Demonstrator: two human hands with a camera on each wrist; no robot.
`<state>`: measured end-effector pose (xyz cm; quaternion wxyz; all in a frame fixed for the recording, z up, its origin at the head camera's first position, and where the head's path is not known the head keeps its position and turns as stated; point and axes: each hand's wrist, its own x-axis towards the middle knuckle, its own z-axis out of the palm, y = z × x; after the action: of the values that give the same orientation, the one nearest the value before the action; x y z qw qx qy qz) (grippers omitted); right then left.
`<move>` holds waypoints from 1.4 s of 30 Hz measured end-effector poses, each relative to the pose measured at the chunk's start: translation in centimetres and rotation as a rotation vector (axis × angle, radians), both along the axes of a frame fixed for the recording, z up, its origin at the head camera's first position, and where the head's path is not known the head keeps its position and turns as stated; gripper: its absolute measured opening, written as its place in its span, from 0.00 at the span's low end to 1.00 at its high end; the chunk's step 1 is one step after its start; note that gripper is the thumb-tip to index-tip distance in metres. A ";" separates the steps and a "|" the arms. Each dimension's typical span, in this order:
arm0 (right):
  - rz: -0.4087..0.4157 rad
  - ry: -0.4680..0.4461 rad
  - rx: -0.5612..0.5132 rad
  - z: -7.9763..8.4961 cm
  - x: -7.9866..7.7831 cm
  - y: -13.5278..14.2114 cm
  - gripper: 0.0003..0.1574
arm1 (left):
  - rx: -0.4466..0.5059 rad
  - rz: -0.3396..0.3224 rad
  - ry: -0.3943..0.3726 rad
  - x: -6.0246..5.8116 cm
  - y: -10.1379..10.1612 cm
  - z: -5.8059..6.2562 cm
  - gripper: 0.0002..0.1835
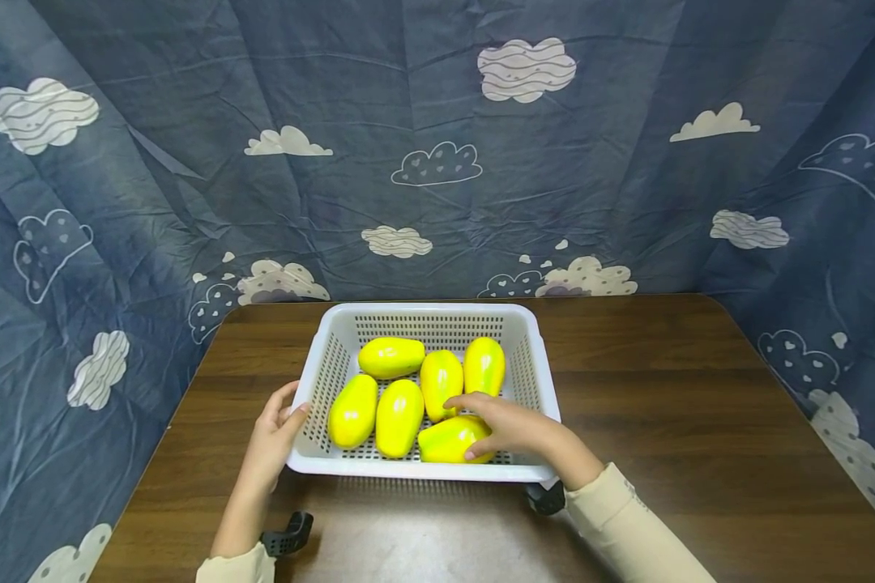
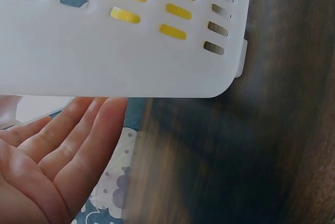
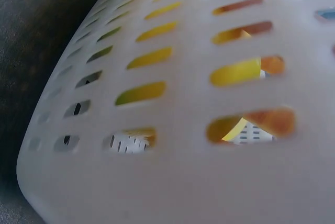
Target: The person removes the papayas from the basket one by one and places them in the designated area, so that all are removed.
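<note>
In the head view, a white slotted plastic basket (image 1: pixel 437 470) contains several glossy yellow papayas (image 1: pixel 399 418). My left hand (image 1: pixel 273 429) holds the basket's left side, thumb at the rim. The left wrist view has the fingers (image 2: pixel 97 140) of this hand reaching nearly straight along the outside of the basket wall (image 2: pixel 104 67). Over the front right corner, my right hand (image 1: pixel 506 425) spans the papaya (image 1: pixel 445 441) lying sideways there, thumb on its near side and fingers across its far side. The right wrist view is mostly filled by basket wall (image 3: pixel 131 187), with yellow showing through the slots.
The basket stands on a dark brown wooden table (image 1: pixel 671 421). Behind and beside it hangs a blue curtain (image 1: pixel 379 97) with white clouds. Black wrist devices are beside the left wrist (image 1: pixel 288 534) and under the right wrist, near the basket's front right corner.
</note>
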<state>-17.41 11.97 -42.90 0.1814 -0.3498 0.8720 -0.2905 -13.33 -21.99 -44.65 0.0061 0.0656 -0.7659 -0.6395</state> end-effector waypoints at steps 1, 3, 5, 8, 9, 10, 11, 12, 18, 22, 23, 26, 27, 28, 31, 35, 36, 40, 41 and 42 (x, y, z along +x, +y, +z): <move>0.010 0.006 0.001 0.0 0.0 0.0 0.39 | 0.002 0.001 0.000 0.0 0.0 0.0 0.22; 0.022 0.013 0.006 0.0 0.0 -0.1 0.37 | 0.008 0.002 0.004 0.0 0.0 0.0 0.22; 0.029 0.019 0.011 0.0 -0.1 -0.1 0.35 | 0.011 0.005 0.008 0.0 0.0 0.0 0.22; 0.027 0.029 0.021 0.0 -0.1 0.0 0.34 | 0.019 0.008 0.011 -0.1 0.1 -0.1 0.22; 0.029 0.033 0.021 0.0 -0.1 0.0 0.34 | 0.019 0.009 0.011 -0.1 0.1 -0.1 0.22; 0.029 0.036 0.020 0.0 -0.1 0.0 0.34 | 0.019 0.010 0.012 -0.1 0.1 -0.1 0.22; 0.030 0.039 0.018 0.0 -0.1 0.0 0.34 | 0.019 0.012 0.011 -0.1 0.1 -0.2 0.22; 0.030 0.042 0.014 0.0 -0.1 0.1 0.34 | 0.018 0.013 0.012 -0.1 0.1 -0.2 0.22; 0.014 0.045 -0.020 0.2 0.1 0.3 0.35 | 0.000 0.014 0.019 -0.1 0.1 -0.3 0.23; -0.003 0.056 -0.049 0.4 0.2 0.4 0.36 | 0.001 0.016 0.005 -0.1 0.1 -0.3 0.22; -0.009 0.062 -0.058 0.5 0.3 0.5 0.36 | 0.003 0.017 0.002 -0.1 0.1 -0.3 0.22; -0.019 0.089 -0.097 0.6 0.3 0.7 0.36 | 0.005 0.019 -0.006 -0.1 0.1 -0.3 0.22; -0.024 0.103 -0.112 0.6 0.3 0.7 0.36 | 0.004 0.018 -0.005 -0.1 0.1 -0.3 0.22; -0.031 0.122 -0.124 0.7 0.3 0.8 0.36 | 0.003 0.018 -0.004 0.0 0.0 -0.3 0.23; -0.051 0.163 -0.169 1.0 0.4 1.0 0.36 | 0.002 0.019 -0.004 0.0 0.0 -0.3 0.23; -0.097 0.189 -0.223 1.3 0.7 1.4 0.37 | 0.008 0.020 -0.002 0.0 0.0 -0.4 0.22; -0.109 0.197 -0.235 1.3 0.8 1.5 0.37 | 0.011 0.020 -0.001 0.0 0.0 -0.4 0.22; -0.164 0.238 -0.287 1.4 1.1 1.9 0.37 | 0.014 0.017 0.007 0.1 0.0 -0.4 0.22; -0.177 0.250 -0.301 1.4 1.2 2.0 0.37 | 0.013 0.016 0.007 0.1 0.0 -0.4 0.22; -0.192 0.262 -0.315 1.5 1.3 2.1 0.36 | 0.013 0.014 0.008 0.1 0.1 -0.3 0.23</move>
<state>-16.15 14.10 -41.43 -0.0188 -0.3241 0.8612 -0.3911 -13.23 -21.93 -44.99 0.0132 0.0685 -0.7612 -0.6448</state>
